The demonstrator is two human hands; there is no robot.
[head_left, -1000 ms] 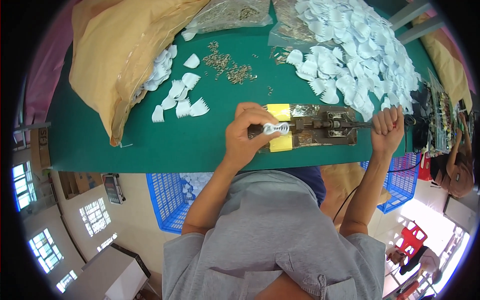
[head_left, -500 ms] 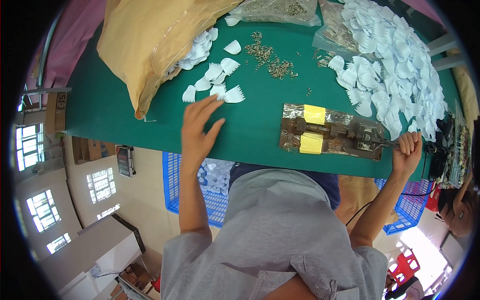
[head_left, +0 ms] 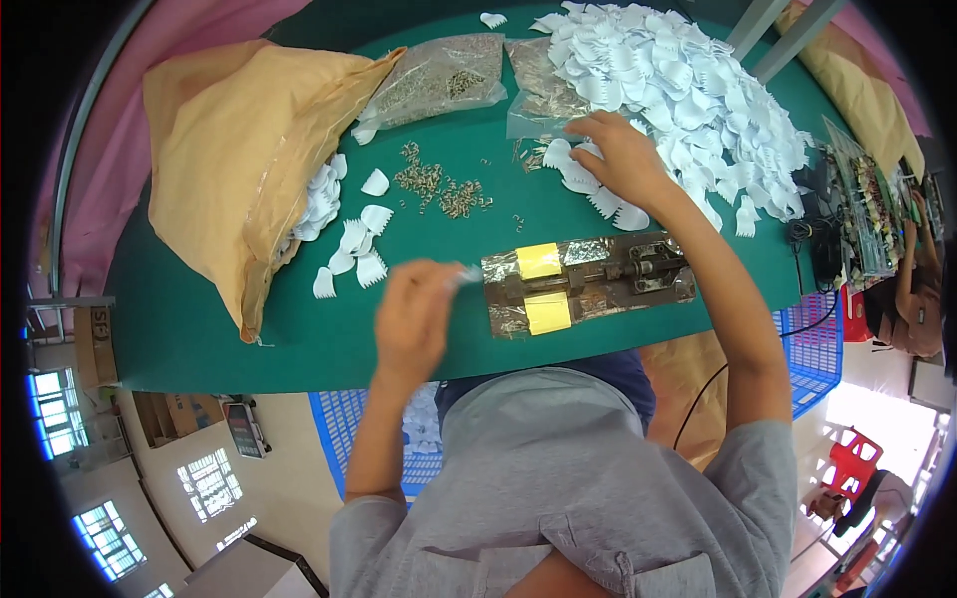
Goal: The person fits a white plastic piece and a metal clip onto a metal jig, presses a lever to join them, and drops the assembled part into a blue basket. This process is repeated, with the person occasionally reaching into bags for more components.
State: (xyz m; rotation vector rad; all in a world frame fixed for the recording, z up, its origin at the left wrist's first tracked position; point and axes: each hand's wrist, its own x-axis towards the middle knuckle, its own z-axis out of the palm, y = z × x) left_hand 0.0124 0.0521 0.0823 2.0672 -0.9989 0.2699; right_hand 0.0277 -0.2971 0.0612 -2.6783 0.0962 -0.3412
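Note:
My left hand (head_left: 411, 311), smeared by motion, is closed with a small white toothed plastic piece (head_left: 467, 275) at its fingertips. The piece is beside the left end of a dark metal clamping fixture (head_left: 596, 277) with two yellow pads (head_left: 547, 313). My right hand (head_left: 626, 164) reaches over the left edge of a heap of white toothed pieces (head_left: 688, 95). Its fingers are apart, and thumb and fingertips hover at or just over loose pieces (head_left: 570, 167); contact is hard to tell. Several more white pieces (head_left: 354, 239) lie left of the fixture.
Small brassy metal clips (head_left: 439, 186) lie scattered mid-table. Clear bags of clips (head_left: 436, 82) stand behind them. A big tan sack (head_left: 234, 149) spills white pieces at the left. Blue crates (head_left: 332, 424) stand below the green table edge. Black cables (head_left: 800, 234) lie at the right.
My right hand has left the fixture's handle end and moved to the heap's left edge. My left hand has come from the loose pieces toward the fixture with one piece. The view has shifted.

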